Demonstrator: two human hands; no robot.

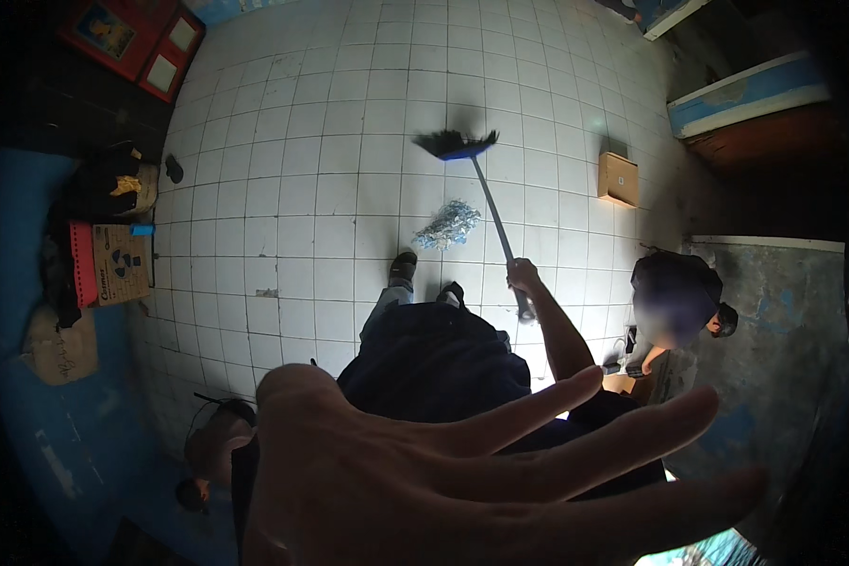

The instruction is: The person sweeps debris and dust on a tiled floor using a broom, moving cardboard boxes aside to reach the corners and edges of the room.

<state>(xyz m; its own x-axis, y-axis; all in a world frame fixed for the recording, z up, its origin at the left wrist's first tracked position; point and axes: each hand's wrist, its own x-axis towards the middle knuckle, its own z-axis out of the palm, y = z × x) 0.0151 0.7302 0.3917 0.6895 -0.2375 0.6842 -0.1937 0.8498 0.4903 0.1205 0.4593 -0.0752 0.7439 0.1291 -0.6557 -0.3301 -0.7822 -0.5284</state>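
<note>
My right hand (pixel 522 274) is closed round the grey handle of a broom (pixel 494 209), near its upper end. The broom's blue head with dark bristles (pixel 453 143) lies farther out on the white tiled floor (pixel 336 152). A loose heap of pale blue and silvery shreds (pixel 448 225) sits on the tiles between the broom head and my feet, left of the handle. Close to the camera, my left hand (pixel 424 481) is raised with its fingers spread and nothing in it, covering much of the lower view.
A cardboard box (pixel 617 180) stands on the floor to the right. People are at the right (pixel 676 301) and lower left (pixel 219 446). At the left wall are a printed carton (pixel 122 272) and a dark sandal (pixel 174 169); a red cabinet (pixel 138 42) stands beyond.
</note>
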